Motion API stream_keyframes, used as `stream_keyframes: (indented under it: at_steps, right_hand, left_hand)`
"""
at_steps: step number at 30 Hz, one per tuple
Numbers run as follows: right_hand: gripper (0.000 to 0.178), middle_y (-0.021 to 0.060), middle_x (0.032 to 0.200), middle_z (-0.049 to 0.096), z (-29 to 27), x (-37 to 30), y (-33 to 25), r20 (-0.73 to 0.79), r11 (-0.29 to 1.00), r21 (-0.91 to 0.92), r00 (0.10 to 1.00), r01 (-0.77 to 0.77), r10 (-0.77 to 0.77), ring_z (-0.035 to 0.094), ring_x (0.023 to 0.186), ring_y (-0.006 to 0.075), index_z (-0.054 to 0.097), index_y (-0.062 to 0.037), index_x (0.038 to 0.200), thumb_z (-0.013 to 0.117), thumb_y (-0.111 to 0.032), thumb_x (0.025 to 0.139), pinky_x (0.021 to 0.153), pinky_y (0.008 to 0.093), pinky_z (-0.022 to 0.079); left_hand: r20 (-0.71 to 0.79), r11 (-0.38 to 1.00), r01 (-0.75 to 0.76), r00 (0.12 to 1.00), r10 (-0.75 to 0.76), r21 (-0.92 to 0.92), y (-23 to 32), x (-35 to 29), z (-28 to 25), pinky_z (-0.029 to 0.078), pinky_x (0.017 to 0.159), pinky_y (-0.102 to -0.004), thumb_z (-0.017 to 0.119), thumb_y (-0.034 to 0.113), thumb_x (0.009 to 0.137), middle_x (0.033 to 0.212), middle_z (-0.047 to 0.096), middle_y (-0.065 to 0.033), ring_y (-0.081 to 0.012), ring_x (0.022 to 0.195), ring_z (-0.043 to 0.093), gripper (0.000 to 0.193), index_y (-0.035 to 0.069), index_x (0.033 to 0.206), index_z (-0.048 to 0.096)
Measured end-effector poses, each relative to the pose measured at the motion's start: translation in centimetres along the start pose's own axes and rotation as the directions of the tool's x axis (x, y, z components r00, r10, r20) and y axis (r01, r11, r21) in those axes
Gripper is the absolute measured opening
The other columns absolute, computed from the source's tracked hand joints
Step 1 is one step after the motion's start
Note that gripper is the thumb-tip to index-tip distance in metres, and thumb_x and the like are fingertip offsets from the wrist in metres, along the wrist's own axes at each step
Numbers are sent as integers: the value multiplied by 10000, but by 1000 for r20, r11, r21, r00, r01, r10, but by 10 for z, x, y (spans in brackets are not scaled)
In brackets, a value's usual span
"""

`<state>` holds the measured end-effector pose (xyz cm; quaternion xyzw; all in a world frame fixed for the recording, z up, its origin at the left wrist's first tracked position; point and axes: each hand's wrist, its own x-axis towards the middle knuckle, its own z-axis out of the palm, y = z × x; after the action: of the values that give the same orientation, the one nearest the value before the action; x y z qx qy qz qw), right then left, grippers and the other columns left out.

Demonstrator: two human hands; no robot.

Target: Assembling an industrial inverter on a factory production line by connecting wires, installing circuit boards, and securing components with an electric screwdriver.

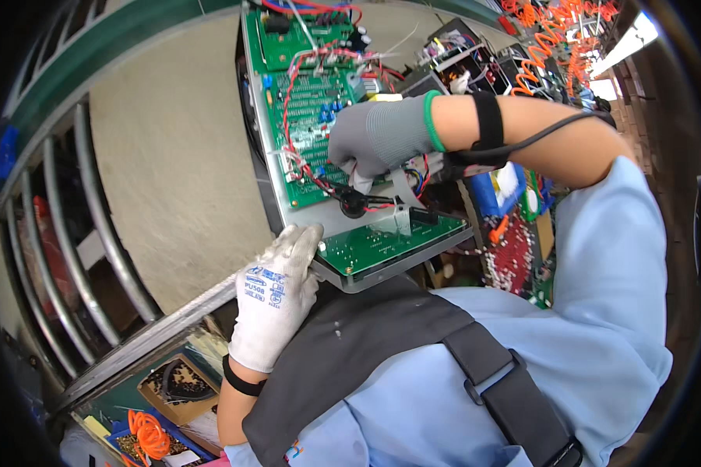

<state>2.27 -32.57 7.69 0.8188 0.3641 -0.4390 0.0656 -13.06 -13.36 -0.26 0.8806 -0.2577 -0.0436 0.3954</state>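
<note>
Chassis [310, 220] lies lengthwise near to far, a round black part [353, 204] just to the near side of the closer right hand [370, 144]; whether its curled fingers grip anything, I cannot tell. Left hand [279, 272], fingers together, touches the chassis's near-left edge.

Free room over beige tabletop [171, 171], right hand [366, 138] and wires [327, 53] obstructing green board [308, 92]

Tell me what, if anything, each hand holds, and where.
The left hand touches the grey metal panel at its left edge; a firm hold cannot be confirmed. The right hand is over the green circuit board, any hold hidden: cannot tell.
</note>
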Motion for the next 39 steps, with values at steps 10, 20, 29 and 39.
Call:
stream_keyframes:
  at_steps: [10, 20, 29, 39]
  right_hand:
    - [318, 67, 921, 656, 90, -127, 75, -807, 876, 472, 450, 99, 384, 610, 841, 136, 633, -48, 1106, 607, -235, 850, 772, 298, 488]
    - [835, 157, 1126, 578, 242, -59, -15, -794, 688, 608, 313, 397, 521, 591, 1013, 291, 407, -58, 1364, 819, -214, 654, 863, 359, 481]
    - [843, 161, 1311, 506, 213, -85, 3, -648, 624, 743, 492, 243, 581, 565, 1073, 383, 464, -45, 1285, 697, -600, 696, 913, 405, 451]
    - [929, 289, 1475, 204, 231, -64, 2, -804, 707, 577, 441, 410, 400, 425, 1233, 444, 273, -52, 1409, 644, -606, 763, 990, 408, 395]
  left_hand:
    - [-8, 999, 41, 999, -41, -20, 11, -1, -5, 480, 899, -384, 567, -49, 739, 1094, 637, -159, -328, 1099, 584, 424, 80, 1142, 601]
    - [62, 975, 200, 979, -194, -99, 26, 3, -5, 428, 970, -348, 612, -23, 725, 1133, 643, -140, -283, 1156, 571, 434, 38, 1154, 606]
    - [-44, 852, 322, 927, -372, -412, 37, 17, -11, 403, 644, -237, 645, 318, 879, 752, 497, -1, -77, 723, 469, 368, -26, 999, 594]
    - [-110, 868, 208, 952, -285, -451, 11, 5, 14, 441, 893, -311, 644, 401, 868, 1260, 493, -162, -225, 1107, 510, 442, 28, 1105, 621]
